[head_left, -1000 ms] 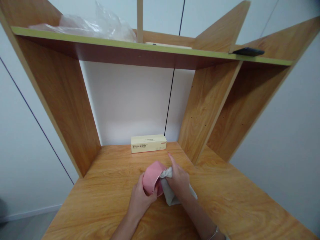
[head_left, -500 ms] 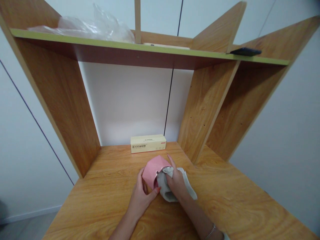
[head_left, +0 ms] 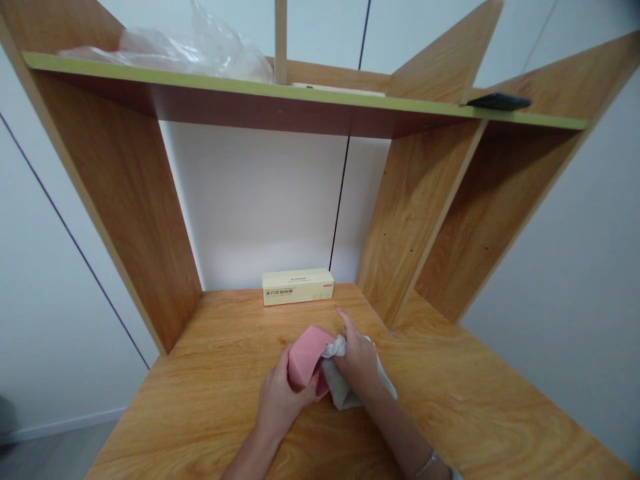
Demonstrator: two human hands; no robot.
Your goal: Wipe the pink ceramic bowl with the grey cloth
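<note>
My left hand [head_left: 278,399] is wrapped around a pink cup-like object [head_left: 303,355] held just above the wooden desk [head_left: 210,393]. My right hand [head_left: 357,362] presses a crumpled grey-white cloth [head_left: 339,387] into the pink object's opening, fingers closed on the cloth. The cloth's loose end hangs down to the desk under my right wrist. A cream-coloured long box [head_left: 298,287] lies against the back wall, just beyond both hands.
Wooden shelf uprights [head_left: 410,220] rise at the left and right of the desk bay. A shelf board [head_left: 250,90] spans overhead, with a clear plastic bag [head_left: 195,50] at its left and a dark flat object [head_left: 499,101] at its right.
The pink object has tipped and turned in my left hand, and my right hand has worked the cloth back and forth at its opening. Both hands stay in the same spot.
</note>
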